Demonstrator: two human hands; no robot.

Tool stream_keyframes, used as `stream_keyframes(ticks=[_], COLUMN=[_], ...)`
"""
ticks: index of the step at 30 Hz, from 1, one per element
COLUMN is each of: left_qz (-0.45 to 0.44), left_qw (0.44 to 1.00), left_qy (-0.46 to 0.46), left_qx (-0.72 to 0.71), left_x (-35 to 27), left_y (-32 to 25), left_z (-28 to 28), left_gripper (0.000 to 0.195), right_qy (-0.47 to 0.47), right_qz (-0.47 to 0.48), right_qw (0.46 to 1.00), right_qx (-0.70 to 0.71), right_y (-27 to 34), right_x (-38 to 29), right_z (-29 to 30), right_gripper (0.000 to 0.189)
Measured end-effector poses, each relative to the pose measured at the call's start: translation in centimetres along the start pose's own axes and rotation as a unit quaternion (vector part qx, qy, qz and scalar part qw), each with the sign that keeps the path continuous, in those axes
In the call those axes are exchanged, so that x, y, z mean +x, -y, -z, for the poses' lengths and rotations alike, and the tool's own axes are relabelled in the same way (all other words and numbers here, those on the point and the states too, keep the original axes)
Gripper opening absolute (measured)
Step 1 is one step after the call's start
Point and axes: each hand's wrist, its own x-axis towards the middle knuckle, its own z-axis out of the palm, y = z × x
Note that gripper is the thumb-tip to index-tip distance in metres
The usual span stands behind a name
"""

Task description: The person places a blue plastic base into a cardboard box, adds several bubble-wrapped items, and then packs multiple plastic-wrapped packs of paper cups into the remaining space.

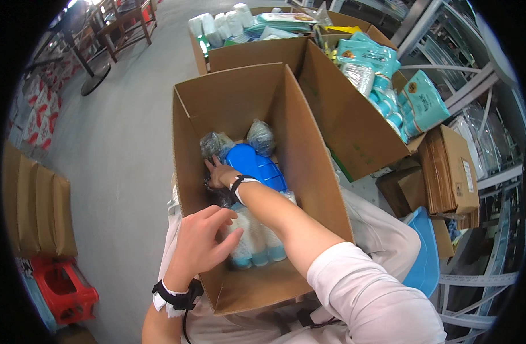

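Note:
Between my knees stands an open cardboard box [241, 84], tall-walled. My right hand [222, 174] reaches down inside it along the left wall, fingers spread, beside clear-wrapped bundles [212, 145]; whether it presses on them I cannot tell. A blue plastic item with molded ridges [248, 163] lies just right of that hand, partly behind the forearm. Another film-wrapped bundle [261, 137] rests against the far wall. Sleeved stacks of white and blue cups [258, 247] lie at the near end. Over the near left rim hovers my left hand [207, 241], empty, thumb and fingers apart.
Cartons beyond hold white rolls [222, 26] and teal packs [370, 56]. Flattened cardboard [445, 172] and a blue plastic seat or stool [424, 253] are to the right, near metal racks [478, 81]. At left are a red plastic stool [65, 288] and a brown padded object [39, 202].

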Motion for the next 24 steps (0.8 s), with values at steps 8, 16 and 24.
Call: stream_keyframes(ticks=[8, 16, 24], left_qz=[-0.01, -0.015, 0.022], left_qw=[0.999, 0.999, 0.998], left_qy=[-0.033, -0.045, -0.033], left_qx=[-0.021, -0.004, -0.043], left_x=[0.7, 0.3, 0.6], left_y=[-0.3, -0.3, -0.2], left_z=[-0.6, -0.4, -0.5], left_gripper=[0.023, 0.022, 0.018], right_qy=[0.042, -0.349, -0.538], right_qz=[0.065, 0.122, -0.152], right_qw=[0.995, 0.882, 0.696], right_qx=[0.065, 0.293, 0.45], right_y=[0.1, -11.7, -40.2], right_x=[-13.5, -33.5, -35.9], right_z=[15.4, 31.6, 28.1], right_gripper=[0.085, 0.045, 0.03])
